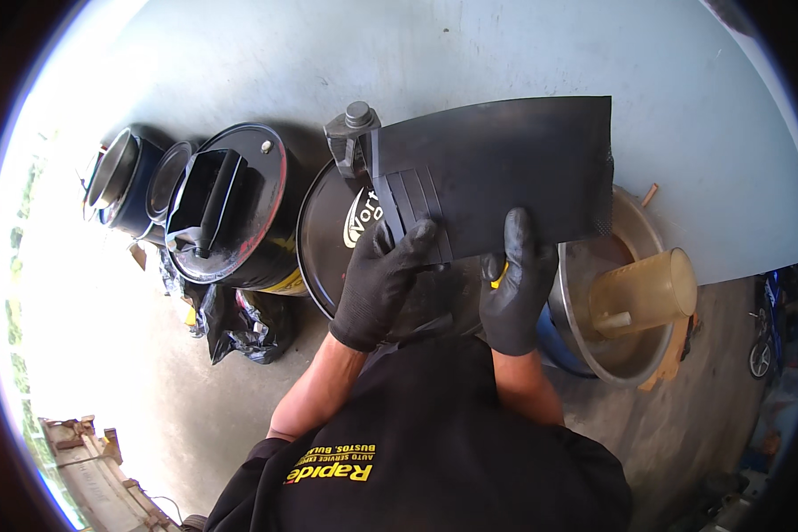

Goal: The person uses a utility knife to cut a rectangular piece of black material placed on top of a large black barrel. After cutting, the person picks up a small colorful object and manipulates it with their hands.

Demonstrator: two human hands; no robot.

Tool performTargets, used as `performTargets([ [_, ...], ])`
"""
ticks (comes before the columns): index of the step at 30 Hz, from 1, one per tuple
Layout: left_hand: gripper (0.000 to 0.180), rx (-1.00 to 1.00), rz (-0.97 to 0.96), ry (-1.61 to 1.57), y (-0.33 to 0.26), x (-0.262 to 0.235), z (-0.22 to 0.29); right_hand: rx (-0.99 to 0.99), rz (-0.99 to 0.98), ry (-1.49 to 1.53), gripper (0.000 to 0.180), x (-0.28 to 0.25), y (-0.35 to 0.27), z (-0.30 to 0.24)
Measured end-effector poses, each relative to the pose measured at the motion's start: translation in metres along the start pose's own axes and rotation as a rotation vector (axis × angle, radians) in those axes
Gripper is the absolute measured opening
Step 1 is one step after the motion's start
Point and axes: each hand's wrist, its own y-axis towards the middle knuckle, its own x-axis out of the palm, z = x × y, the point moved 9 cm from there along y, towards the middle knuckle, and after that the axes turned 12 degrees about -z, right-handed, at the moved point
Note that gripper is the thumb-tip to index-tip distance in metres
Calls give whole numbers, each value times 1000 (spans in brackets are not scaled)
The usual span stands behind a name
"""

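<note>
Both my hands wear black gloves and hold a wide, slightly curved black sheet (514, 168) in front of me. My left hand (374, 288) grips its lower left edge, thumb on the face, next to several narrow strips or slits. My right hand (516, 288) pinches the lower edge, its thumb pointing up. A small yellow item (500, 275) shows under that thumb; its kind is mostly hidden. Behind the sheet's left end stands a black capped bottle (353, 137), partly covered. Below it lies the top of a black drum (324, 235), also partly hidden.
At right, a metal basin (652, 359) holds a tilted, yellowed plastic jug (643, 293). Another drum (262, 213) at left carries a cut-open black container (211, 204). Black plastic bags (248, 328) lie on the floor. A pale wall (266, 53) rises behind.
</note>
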Motion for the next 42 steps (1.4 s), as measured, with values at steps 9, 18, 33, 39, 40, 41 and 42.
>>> performTargets([
  [9,30,-152,-159,-81,0,-5,-23,434,-54,614,20,18,-6,32],
  [18,34,-166,-14,-356,0,6,-28,415,-363,305,71,47,-39,89],
  [33,13,-185,-240,-448,1,2,-56,678,-118,915,25,55,-16,56],
  [39,12,-179,-257,-460,0,-6,-62,828,-141,1030,22,60,-24,58],
  [40,13,-173,-265,-449,1,-5,-61,858,-105,1046,21,61,-24,60],
  [41,20,-228,-221,-300,0,-10,-62,887,-69,1062,21,62,-25,62],
  [42,26,-282,-176,-152,0,-15,-59,804,-64,964,20,56,-25,67],
])
